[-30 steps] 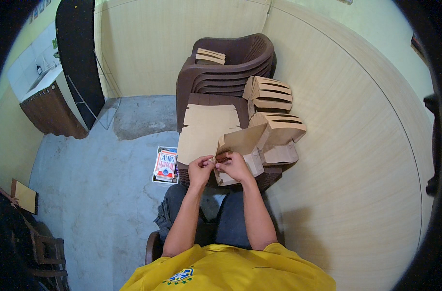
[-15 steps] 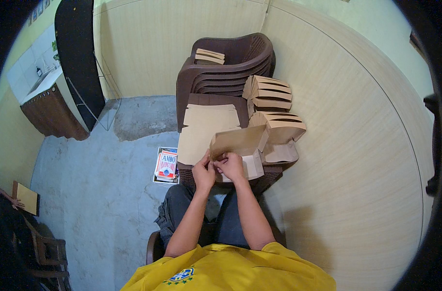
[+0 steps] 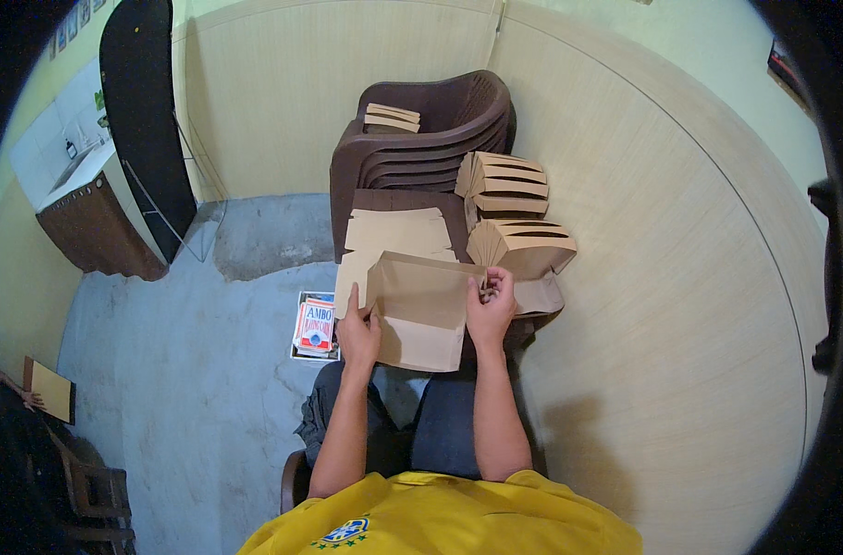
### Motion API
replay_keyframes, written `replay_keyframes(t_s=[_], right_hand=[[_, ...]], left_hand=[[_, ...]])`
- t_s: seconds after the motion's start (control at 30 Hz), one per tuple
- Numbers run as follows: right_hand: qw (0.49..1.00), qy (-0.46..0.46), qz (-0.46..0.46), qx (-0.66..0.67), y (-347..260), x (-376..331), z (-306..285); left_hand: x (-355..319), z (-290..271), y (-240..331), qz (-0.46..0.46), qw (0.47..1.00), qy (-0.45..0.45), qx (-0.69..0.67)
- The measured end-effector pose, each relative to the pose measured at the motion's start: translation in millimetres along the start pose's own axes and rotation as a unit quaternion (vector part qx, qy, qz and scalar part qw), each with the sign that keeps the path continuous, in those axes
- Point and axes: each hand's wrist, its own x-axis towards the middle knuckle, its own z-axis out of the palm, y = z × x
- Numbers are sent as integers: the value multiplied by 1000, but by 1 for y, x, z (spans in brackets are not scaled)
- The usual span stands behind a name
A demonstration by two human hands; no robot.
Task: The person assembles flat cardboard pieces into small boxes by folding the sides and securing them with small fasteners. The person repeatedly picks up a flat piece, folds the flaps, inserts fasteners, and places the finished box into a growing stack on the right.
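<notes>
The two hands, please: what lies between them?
In the head view, a half-folded brown cardboard box spans between the left hand and right hand.

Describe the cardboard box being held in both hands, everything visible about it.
The cardboard box is plain brown, thin card, partly folded into an open tray shape with its hollow facing up and one flat flap hanging toward the person's lap. The left hand grips its left edge; the right hand pinches its right corner. It is held above the knees, in front of the stack of flat blanks on the brown plastic chair.
</notes>
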Motion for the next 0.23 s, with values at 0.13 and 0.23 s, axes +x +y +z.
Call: replay_keyframes(t_s=[0.13,0.23], right_hand=[[996,27,-79,-11,13,-5,2],[986,40,-127,-101,19,-14,6]], left_hand=[[-15,8,8,78,989,120,-23],[-15,6,12,19,988,-114,-105]])
